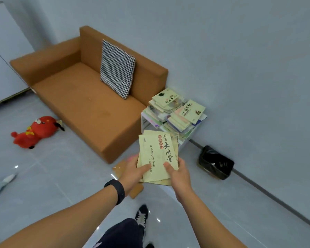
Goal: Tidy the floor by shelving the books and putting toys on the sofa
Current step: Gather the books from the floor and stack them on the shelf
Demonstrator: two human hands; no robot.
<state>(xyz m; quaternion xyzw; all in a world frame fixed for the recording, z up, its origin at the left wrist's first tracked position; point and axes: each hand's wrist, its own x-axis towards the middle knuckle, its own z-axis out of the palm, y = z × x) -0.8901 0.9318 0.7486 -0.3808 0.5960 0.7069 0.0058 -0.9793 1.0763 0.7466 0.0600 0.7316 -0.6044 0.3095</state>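
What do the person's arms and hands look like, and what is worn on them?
Both forearms are bare, with no sleeves in view. The left wrist carries a black band, smooth and wide, like a fitness tracker. The left hand and the right hand wear no gloves, and no rings are visible.

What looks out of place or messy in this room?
A red plush toy lies on its side on the floor, left of the sofa. The books on the small white shelf are piled crookedly, overhanging its edges. A flat brown board also lies on the floor.
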